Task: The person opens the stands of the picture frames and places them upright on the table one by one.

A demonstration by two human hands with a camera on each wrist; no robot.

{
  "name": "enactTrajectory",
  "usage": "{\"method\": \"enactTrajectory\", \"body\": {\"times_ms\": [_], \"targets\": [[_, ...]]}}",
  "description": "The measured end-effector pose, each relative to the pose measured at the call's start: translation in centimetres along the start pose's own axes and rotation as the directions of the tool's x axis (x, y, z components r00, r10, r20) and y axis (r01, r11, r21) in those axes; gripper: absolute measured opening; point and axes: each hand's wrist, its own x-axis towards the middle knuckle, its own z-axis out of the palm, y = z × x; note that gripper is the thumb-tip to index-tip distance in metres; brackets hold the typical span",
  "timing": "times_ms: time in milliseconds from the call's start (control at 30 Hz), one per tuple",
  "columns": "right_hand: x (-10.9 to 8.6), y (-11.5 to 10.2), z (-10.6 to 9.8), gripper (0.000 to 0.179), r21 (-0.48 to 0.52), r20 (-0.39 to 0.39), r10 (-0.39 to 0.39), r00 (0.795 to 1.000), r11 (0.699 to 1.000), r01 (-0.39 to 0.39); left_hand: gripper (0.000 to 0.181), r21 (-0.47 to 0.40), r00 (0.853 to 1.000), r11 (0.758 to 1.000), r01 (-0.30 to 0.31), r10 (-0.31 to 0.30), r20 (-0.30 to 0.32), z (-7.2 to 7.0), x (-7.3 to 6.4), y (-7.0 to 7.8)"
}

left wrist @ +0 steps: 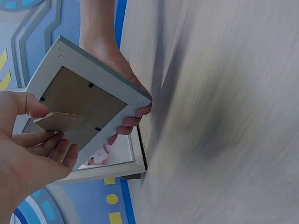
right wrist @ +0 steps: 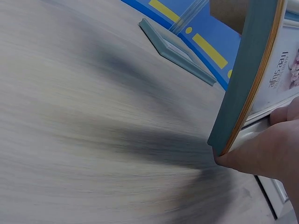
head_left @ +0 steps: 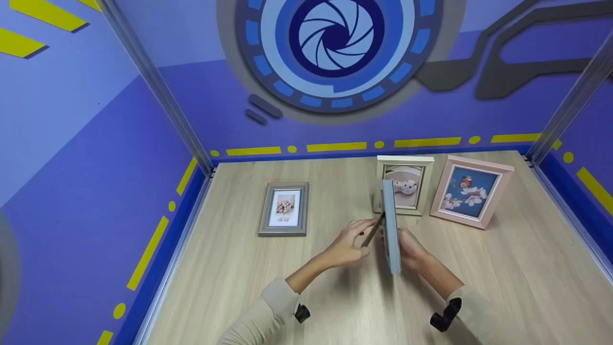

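A light blue picture frame [head_left: 391, 235] is held up off the table, seen edge-on in the head view. My right hand [head_left: 412, 249] grips it, thumb on the picture side [right wrist: 261, 149] and fingertips curled round to the back in the left wrist view. From the other side my left hand [head_left: 346, 244] pinches the brown flap stand [left wrist: 60, 121], which stands out from the brown backing board [left wrist: 96, 95]. Pink flowers and "free style" lettering show on part of the picture in the right wrist view.
Behind the held frame stands a cream picture frame [head_left: 428, 187], partly covered by it. A pink frame [head_left: 491, 203] stands to its right. On the left a grey frame [head_left: 283, 232] lies flat on the wooden table [head_left: 230, 287]. Blue-purple walls [head_left: 335, 127] enclose the back and sides.
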Motion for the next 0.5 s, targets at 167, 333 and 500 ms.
{"method": "enactTrajectory", "body": {"times_ms": [167, 333, 500], "targets": [[0.34, 0.06, -0.23, 0.033, -0.049, -0.028, -0.009, 1.0, 0.999, 0.007, 0.067, -0.006, 0.998, 0.999, 0.049, -0.05, -0.025, 0.06, -0.27, 0.21], [0.52, 0.18, -0.35, 0.055, -0.048, -0.001, -0.006, 1.0, 0.999, 0.006, 0.049, -0.051, 0.984, 0.992, 0.115, -0.121, -0.129, 0.09, -0.37, 0.67], [0.5, 0.26, -0.31, 0.057, -0.061, -0.028, -0.006, 1.0, 0.998, 0.004, 0.048, -0.124, 0.948, 0.977, 0.175, -0.201, -0.249, 0.25, -0.39, 0.85]]}}
